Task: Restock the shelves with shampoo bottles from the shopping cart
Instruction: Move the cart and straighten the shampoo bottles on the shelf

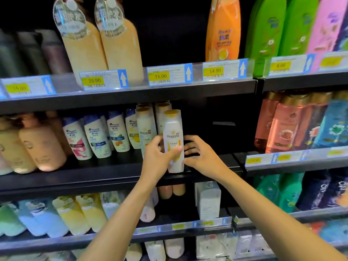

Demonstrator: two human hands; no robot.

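A white Pantene shampoo bottle [173, 136] with a gold cap stands upright at the front edge of the black middle shelf [94, 174]. My left hand [160, 157] is wrapped around its lower half, thumb across the label. Just right of the bottle, my right hand [201, 153] hovers with fingers spread, fingertips near its side, holding nothing. More Pantene bottles [146, 127] stand in rows directly behind and to the left. The shopping cart is out of view.
Right of the held bottle the middle shelf has a dark empty gap [222, 129]. Head & Shoulders bottles [97, 136] stand to the left, peach bottles [41, 146] farther left. Pink and blue bottles [288, 125] fill the neighbouring shelf unit; price tag rails [169, 74] line the shelf edges.
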